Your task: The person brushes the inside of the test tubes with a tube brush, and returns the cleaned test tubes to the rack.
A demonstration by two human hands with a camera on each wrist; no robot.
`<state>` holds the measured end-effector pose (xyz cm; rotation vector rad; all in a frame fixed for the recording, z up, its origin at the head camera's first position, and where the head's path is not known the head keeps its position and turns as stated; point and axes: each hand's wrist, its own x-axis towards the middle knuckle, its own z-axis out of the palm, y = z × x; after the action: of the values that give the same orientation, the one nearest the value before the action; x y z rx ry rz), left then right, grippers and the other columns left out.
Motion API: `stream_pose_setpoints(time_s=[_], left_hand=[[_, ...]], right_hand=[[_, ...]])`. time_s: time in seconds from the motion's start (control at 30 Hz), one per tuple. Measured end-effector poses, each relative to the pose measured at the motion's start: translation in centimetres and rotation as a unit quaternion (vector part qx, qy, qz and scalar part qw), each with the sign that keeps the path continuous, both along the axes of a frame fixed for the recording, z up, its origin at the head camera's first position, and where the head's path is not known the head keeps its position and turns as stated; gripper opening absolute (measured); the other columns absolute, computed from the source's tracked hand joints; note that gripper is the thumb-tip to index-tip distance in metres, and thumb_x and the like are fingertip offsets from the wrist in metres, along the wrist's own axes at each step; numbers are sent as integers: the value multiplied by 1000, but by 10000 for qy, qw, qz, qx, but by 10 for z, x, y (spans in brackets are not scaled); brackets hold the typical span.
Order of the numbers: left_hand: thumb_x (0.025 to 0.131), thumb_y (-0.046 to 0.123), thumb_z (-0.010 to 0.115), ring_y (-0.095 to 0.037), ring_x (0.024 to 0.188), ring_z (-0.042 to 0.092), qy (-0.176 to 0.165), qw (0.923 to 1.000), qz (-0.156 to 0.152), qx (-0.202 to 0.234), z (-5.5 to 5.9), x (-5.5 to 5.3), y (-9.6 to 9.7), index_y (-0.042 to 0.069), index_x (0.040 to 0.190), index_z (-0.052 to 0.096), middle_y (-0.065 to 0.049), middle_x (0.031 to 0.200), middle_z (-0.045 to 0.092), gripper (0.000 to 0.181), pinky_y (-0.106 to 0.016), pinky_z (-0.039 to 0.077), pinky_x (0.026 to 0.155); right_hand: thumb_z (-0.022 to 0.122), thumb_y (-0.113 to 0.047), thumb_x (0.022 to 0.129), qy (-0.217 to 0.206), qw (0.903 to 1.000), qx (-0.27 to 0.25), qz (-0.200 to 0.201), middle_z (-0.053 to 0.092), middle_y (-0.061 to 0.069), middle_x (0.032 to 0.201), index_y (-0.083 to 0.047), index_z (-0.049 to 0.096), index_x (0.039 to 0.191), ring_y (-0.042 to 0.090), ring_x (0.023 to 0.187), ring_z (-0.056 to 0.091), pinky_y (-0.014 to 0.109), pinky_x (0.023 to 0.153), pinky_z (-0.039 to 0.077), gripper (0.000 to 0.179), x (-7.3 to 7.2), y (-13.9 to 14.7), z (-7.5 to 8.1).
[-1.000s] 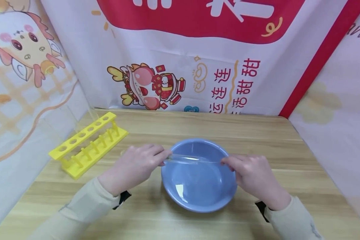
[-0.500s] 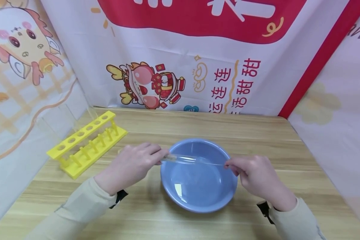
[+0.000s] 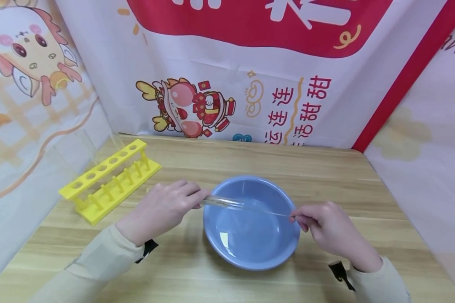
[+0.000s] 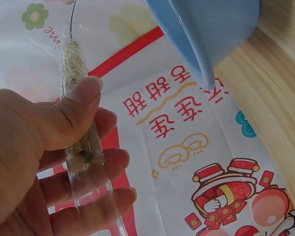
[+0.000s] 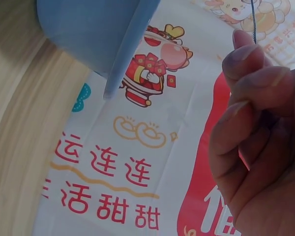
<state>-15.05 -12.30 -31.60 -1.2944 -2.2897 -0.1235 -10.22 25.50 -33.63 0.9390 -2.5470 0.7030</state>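
Note:
My left hand [image 3: 167, 210] grips a clear glass test tube [image 3: 229, 203], which lies nearly level over a blue basin [image 3: 250, 237]. Inside the tube, in the left wrist view, pale bristles of a test tube brush [image 4: 74, 61] fill the upper part, reaching past the thumb to a darker tip. The brush's thin twisted wire [image 3: 271, 212] runs out of the tube's mouth. At the wire's far end, above the basin's right rim, my right hand [image 3: 326, 225] pinches it between thumb and fingers. The right wrist view shows the wire [image 5: 254, 22] rising from those curled fingers.
A yellow test tube rack [image 3: 117, 191] stands at the left of the wooden table [image 3: 227, 158], with clear test tubes [image 3: 86, 143] leaning up from it. Printed cloths [image 3: 220, 59] hang along the back and both sides.
My right hand has moved right and slightly down, and my left hand a little left with the tube. A longer stretch of wire shows outside the tube's mouth.

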Motion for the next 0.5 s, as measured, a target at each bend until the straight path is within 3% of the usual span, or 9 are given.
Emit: stream_pose_setpoints(time_s=[0.23, 0.5], left_hand=[[79, 10, 84, -17, 80, 68, -5, 10000, -30, 85, 0, -1, -2, 13, 115, 73, -3, 94, 70, 37, -26, 56, 54], [82, 7, 81, -19, 84, 69, -114, 9999, 112, 23, 2, -2, -5, 14, 116, 73, -4, 98, 71, 35, -28, 58, 58]], right_hand=[[68, 21, 76, -169, 9990, -337, 223, 56, -19, 69, -12, 75, 88, -2, 59, 50, 10, 51, 40, 36, 3, 8, -2], [69, 22, 77, -200, 9989, -411, 113, 59, -19, 72, -7, 76, 89, -2, 60, 52, 11, 52, 42, 32, 7, 15, -4]])
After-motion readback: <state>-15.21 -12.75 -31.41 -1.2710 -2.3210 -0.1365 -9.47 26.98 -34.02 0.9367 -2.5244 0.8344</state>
